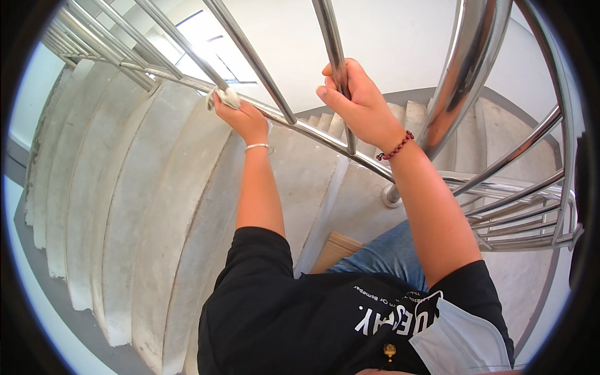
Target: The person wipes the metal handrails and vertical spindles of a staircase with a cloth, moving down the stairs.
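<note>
My left hand (243,119) holds a crumpled whitish cloth (228,97) against the foot of a metal baluster (206,68), just above the bottom rail (323,136). To the right, my right hand (358,101) is wrapped around another shiny metal baluster (330,33), partway up its length, with the thumb across the front. One baluster (258,61) stands between the two hands, touched by neither.
Pale stair treads (154,178) fan out on the left. A thick polished metal post or rail (464,79) rises at the right, above curving lower rails (515,206). Cardboard (337,248) lies beside my jeans. More steps (501,122) descend behind the railing.
</note>
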{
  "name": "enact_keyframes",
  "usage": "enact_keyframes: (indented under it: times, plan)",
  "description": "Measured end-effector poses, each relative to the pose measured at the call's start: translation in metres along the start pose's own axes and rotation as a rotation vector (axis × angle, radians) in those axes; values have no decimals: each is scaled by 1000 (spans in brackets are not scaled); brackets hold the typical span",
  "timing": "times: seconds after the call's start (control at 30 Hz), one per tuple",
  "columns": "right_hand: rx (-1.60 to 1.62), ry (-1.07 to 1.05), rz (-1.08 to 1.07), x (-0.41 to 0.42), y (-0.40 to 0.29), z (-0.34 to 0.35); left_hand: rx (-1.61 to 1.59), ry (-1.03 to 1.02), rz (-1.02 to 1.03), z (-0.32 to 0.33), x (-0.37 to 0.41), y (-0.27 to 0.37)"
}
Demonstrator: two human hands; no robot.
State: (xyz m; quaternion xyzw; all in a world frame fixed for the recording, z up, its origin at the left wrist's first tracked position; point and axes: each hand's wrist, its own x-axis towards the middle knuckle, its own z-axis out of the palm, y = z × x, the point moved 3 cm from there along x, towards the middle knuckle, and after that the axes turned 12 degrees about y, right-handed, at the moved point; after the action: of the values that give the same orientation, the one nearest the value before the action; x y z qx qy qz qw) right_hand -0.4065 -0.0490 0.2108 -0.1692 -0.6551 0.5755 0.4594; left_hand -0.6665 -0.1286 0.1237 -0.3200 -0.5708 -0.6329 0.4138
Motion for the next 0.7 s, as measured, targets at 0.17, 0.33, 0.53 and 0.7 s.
enact_keyframes:
  times: [0.17,0.33,0.53,0.7]
  plan:
    - [-22,10,-15,1,-3,-2,55,-384,288,-13,-68,37]
    - [-37,-17,11,0,-4,1,14,-661,451,-20,-22,15]
    - [-66,33,16,1,-4,-2,861,-909,1041,11,84,49]
    - [-57,16,22,-3,-7,-4,1220,-1045,1050,32,88,55]
